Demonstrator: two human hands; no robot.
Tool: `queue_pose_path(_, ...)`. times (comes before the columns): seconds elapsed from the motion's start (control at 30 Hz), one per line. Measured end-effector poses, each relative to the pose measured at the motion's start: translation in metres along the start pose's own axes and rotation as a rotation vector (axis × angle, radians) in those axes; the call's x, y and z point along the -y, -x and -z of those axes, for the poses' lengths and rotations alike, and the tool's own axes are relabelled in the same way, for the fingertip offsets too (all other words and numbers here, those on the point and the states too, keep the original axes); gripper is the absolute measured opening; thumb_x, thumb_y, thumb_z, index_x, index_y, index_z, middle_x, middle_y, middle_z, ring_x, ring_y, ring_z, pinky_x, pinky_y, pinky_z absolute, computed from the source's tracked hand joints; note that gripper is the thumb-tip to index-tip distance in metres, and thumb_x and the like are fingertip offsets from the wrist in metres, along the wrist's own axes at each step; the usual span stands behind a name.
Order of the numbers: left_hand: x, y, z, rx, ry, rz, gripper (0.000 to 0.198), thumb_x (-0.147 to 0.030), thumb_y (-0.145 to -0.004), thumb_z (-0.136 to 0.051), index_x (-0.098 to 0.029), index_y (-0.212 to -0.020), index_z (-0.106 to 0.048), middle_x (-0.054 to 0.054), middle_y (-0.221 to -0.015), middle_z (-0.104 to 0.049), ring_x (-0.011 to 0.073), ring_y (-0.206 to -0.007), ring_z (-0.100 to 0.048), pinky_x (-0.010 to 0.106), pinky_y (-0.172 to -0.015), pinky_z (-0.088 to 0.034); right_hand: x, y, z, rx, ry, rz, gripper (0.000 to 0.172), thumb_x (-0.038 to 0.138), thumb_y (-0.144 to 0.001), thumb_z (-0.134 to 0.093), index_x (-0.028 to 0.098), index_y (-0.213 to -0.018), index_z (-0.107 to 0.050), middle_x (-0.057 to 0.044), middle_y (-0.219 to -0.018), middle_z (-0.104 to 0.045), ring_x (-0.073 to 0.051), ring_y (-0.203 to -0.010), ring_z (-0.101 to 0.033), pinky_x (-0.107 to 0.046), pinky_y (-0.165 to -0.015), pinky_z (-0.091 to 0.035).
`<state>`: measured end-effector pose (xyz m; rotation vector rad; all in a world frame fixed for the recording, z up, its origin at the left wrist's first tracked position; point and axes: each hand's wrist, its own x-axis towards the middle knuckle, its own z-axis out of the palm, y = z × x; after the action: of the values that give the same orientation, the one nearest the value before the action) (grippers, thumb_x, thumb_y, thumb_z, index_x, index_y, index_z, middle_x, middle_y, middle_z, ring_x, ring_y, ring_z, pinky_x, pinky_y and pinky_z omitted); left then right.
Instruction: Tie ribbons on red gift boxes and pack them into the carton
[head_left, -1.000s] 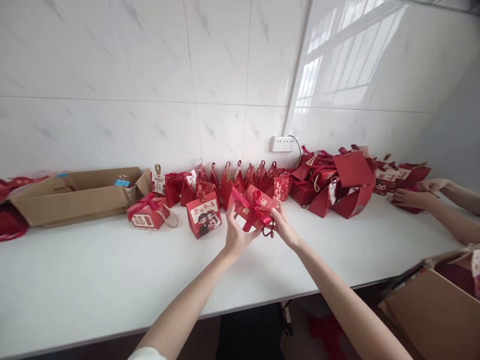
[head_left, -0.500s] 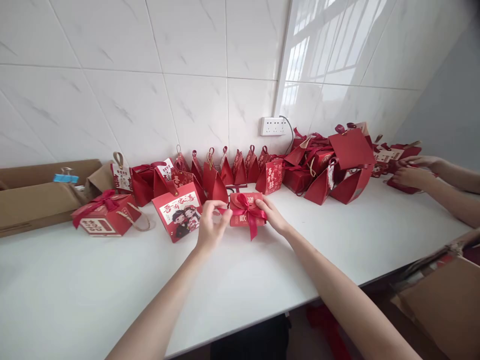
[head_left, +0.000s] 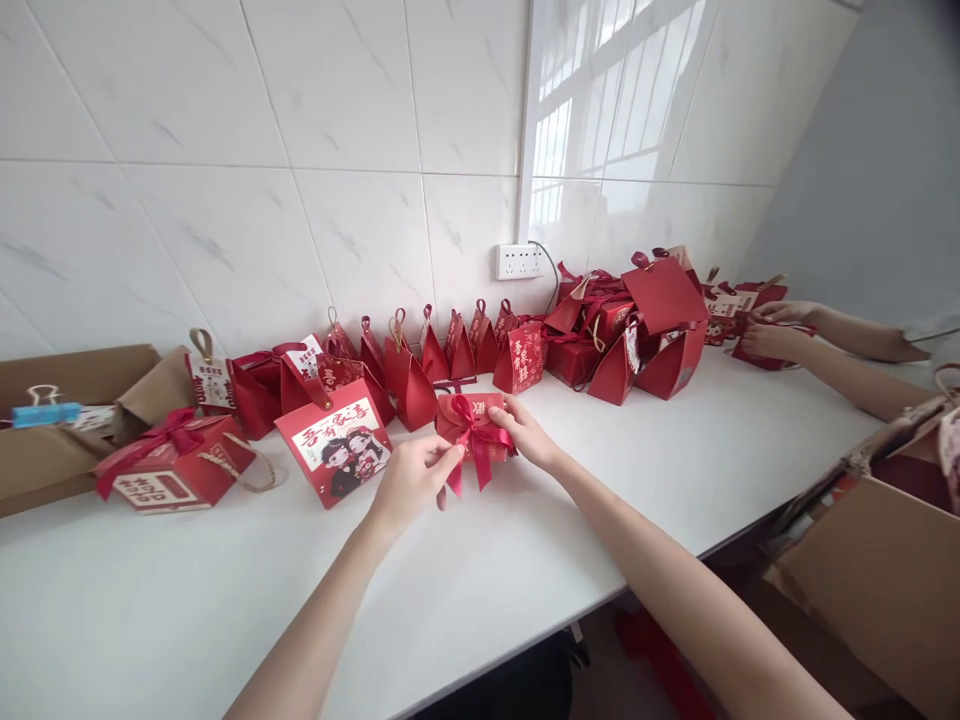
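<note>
In the head view, the left hand (head_left: 414, 482) has its fingers nearly closed, pinching the glossy ribbon (head_left: 481, 472); the right hand (head_left: 529, 436) grips the right end of the box (head_left: 448, 409), red printed card, on the smooth white tabletop (head_left: 150, 610) before peaked, loop-handled cartons (head_left: 412, 384).

On the counter (head_left: 525, 545), the left hand (head_left: 409, 480) pinches the ribbon (head_left: 466, 430) of a box (head_left: 448, 411); the right hand (head_left: 531, 434) grips its side. More boxes (head_left: 411, 382) line the back edge, a carton (head_left: 52, 466) farther left.
</note>
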<state>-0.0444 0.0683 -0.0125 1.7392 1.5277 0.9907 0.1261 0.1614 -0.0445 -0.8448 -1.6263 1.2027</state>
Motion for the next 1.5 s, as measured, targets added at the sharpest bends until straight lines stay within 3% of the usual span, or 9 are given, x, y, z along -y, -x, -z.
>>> queue_pose_path(0.1,-0.005,0.002,0.001,0.307,0.143,0.228,0.034,-0.049,-0.081,-0.050,-0.016,-0.074,-0.055,0.006,-0.066,-0.069,0.0168,-0.050,-0.064,0.021,-0.040,-0.037,0.001,0.000,0.001,0.016,-0.003,0.000,0.037,0.049,-0.083,-0.051,0.019,-0.104,-0.051,-0.005,-0.103,-0.060,-0.020,-0.094,-0.059,-0.034,-0.084,-0.046)
queue_pose_path(0.27,0.008,0.001,0.023,0.539,0.045,0.387,0.033,-0.046,-0.066,-0.068,-0.015,-0.076,-0.060,0.011,-0.079,-0.071,0.0214,-0.061,-0.068,0.020,-0.038,-0.040,0.004,0.002,0.004,0.027,0.052,0.029,0.038,0.047,-0.082,-0.052,0.020,-0.109,-0.053,-0.004,-0.104,-0.062,-0.019,-0.095,-0.059,-0.033,-0.084,-0.046)
queue_pose_path(0.37,0.017,-0.005,0.037,0.223,0.053,0.335,0.030,-0.044,-0.070,-0.063,-0.016,-0.078,-0.061,0.010,-0.078,-0.069,0.0209,-0.058,-0.066,0.021,-0.036,-0.040,0.007,0.004,0.005,0.045,0.082,0.025,0.046,0.049,-0.080,-0.055,0.023,-0.118,-0.050,-0.005,-0.114,-0.059,-0.021,-0.099,-0.058,-0.034,-0.084,-0.047)
queue_pose_path(0.5,0.015,-0.012,0.027,-0.490,-0.010,-0.167,0.033,-0.043,-0.076,-0.057,-0.020,-0.099,-0.060,0.009,-0.100,-0.061,0.0203,-0.081,-0.064,0.029,-0.058,-0.054,0.012,0.008,0.004,0.145,0.077,-0.002,0.056,0.051,-0.080,-0.055,0.025,-0.128,-0.042,-0.007,-0.120,-0.056,-0.022,-0.099,-0.058,-0.035,-0.079,-0.050)
queue_pose_path(0.63,0.010,-0.008,0.006,-0.389,-0.239,-0.556,0.028,-0.037,-0.079,-0.060,-0.025,-0.104,-0.061,0.007,-0.121,-0.051,0.0227,-0.114,-0.050,0.041,-0.100,-0.043,0.013,0.011,0.002,0.175,0.086,0.044,0.057,0.052,-0.079,-0.057,0.024,-0.126,-0.043,-0.008,-0.123,-0.053,-0.023,-0.100,-0.057,-0.036,-0.082,-0.050)
queue_pose_path(0.8,0.013,-0.004,0.011,-0.271,-0.179,-0.540,0.016,-0.024,-0.081,-0.054,-0.022,-0.096,-0.060,0.007,-0.118,-0.054,0.0199,-0.110,-0.055,0.030,-0.081,-0.054,0.012,0.011,0.004,0.204,0.033,-0.019,0.060,0.050,-0.081,-0.056,0.024,-0.131,-0.036,-0.008,-0.124,-0.053,-0.024,-0.108,-0.055,-0.039,-0.088,-0.048)
queue_pose_path(1.03,0.016,-0.008,0.010,-0.366,-0.137,-0.495,0.009,-0.027,-0.080,-0.055,-0.020,-0.076,-0.058,0.007,-0.118,-0.057,0.0216,-0.107,-0.057,0.034,-0.081,-0.055,0.006,0.007,0.005,0.118,0.016,-0.098,0.065,0.055,-0.078,-0.057,0.024,-0.130,-0.033,-0.012,-0.128,-0.048,-0.023,-0.110,-0.054,-0.037,-0.087,-0.048)
queue_pose_path(1.23,0.017,-0.007,-0.002,-0.455,-0.083,-0.436,0.009,-0.024,-0.078,-0.056,-0.020,-0.071,-0.055,0.006,-0.115,-0.057,0.0209,-0.107,-0.056,0.038,-0.090,-0.049,0.022,0.010,0.019,-0.083,0.318,-0.019,0.043,0.062,-0.077,-0.051,0.019,-0.077,-0.050,-0.003,-0.081,-0.057,-0.017,-0.074,-0.054,-0.030,-0.065,-0.045)
queue_pose_path(1.5,0.016,-0.012,-0.007,-0.463,0.001,-0.421,0.011,-0.025,-0.077,-0.057,-0.020,-0.069,-0.052,0.007,-0.120,-0.056,0.0221,-0.111,-0.055,0.039,-0.092,-0.048,0.052,0.023,0.026,0.278,0.490,-0.088,0.052,0.059,-0.076,-0.053,0.016,-0.048,-0.054,0.002,-0.043,-0.043,-0.008,-0.041,-0.034,-0.025,-0.043,-0.024)
